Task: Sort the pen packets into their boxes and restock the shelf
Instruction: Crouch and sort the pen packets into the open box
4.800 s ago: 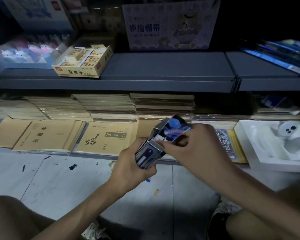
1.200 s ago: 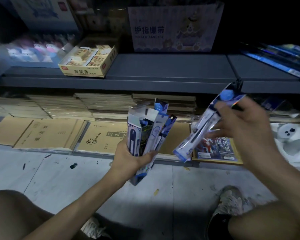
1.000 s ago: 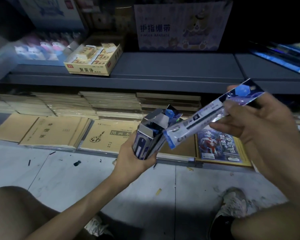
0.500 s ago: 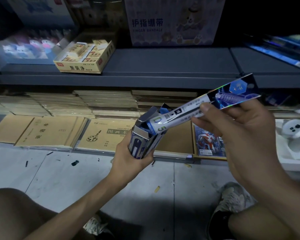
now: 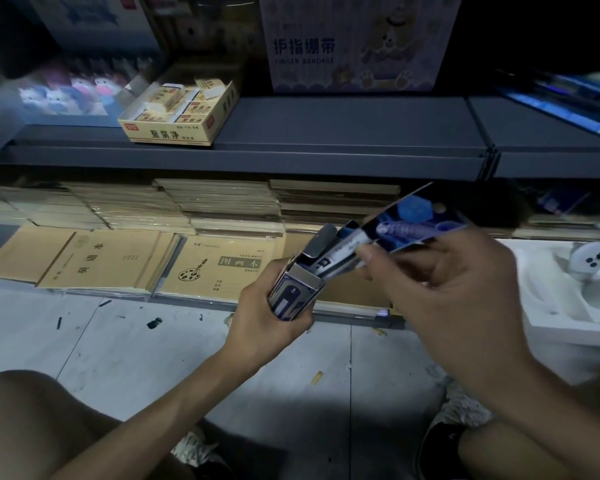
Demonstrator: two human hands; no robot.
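Note:
My left hand (image 5: 264,317) grips a small blue and white pen box (image 5: 293,292) with its top flaps open, held in front of the lower shelf. My right hand (image 5: 444,289) pinches a long blue pen packet (image 5: 406,223) whose lower end sits inside the box mouth. The packet slants up to the right, its shiny blue header card sticking out. The grey shelf (image 5: 343,133) runs across above.
A yellow eraser box (image 5: 181,116) and a finger bandage display box (image 5: 354,43) stand on the shelf. Stacks of tan notebooks (image 5: 219,268) fill the bottom level. A white foam tray (image 5: 568,299) lies at the right. My knees and shoes frame the tiled floor (image 5: 118,358).
My right hand brought the pen packet from the right to the box and has slid it further into the open top. My left hand keeps the box steady.

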